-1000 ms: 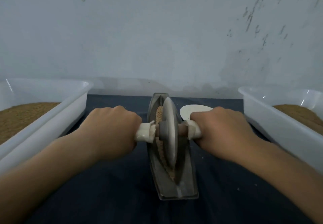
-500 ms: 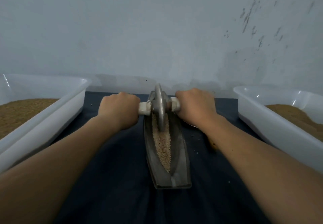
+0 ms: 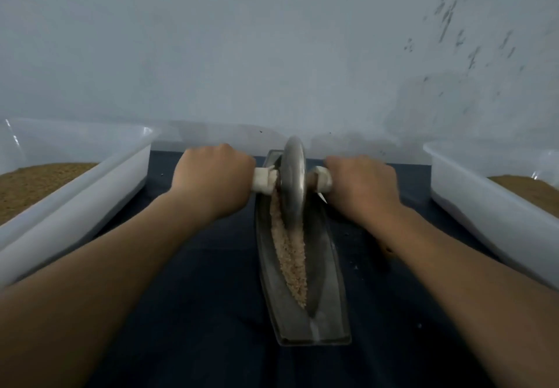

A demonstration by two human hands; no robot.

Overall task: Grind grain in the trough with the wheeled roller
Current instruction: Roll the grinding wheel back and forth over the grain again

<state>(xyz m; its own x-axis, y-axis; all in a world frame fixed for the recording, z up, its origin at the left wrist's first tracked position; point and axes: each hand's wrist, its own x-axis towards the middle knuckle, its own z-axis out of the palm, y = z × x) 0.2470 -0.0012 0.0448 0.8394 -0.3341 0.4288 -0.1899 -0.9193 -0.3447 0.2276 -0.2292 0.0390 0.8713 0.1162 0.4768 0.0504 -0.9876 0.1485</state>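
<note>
**Both hands clenched on the roller at the trough's far end**

Nearest the camera, two bare forearms reach forward over a dark blue surface (image 3: 196, 312), one on each side of a long metal trough (image 3: 328, 309). The trough lies lengthwise between them with its squared end closest. That near end is bare metal. Just beyond it a narrow strip of pale crushed grain (image 3: 292, 254) runs along the groove toward the far end.

At the far end the wheeled roller (image 3: 292, 182) stands upright on edge in the groove, its rim down in the grain. It is a grey metal disc with a white handle sticking out to each side. The left hand (image 3: 214, 176) is wrapped in a fist round the left handle (image 3: 261, 179). The right hand (image 3: 363, 185) grips the right handle (image 3: 322, 179) the same way, knuckles up.

A few pale specks lie scattered on the surface to the right of the trough. Well apart from the trough on either side sit two white plastic tubs, the left tub (image 3: 75, 200) and the right tub (image 3: 484, 212). Each holds a bed of brown meal (image 3: 36, 182). Behind everything rises a pale wall (image 3: 272, 55), scuffed with dark marks at upper right.
</note>
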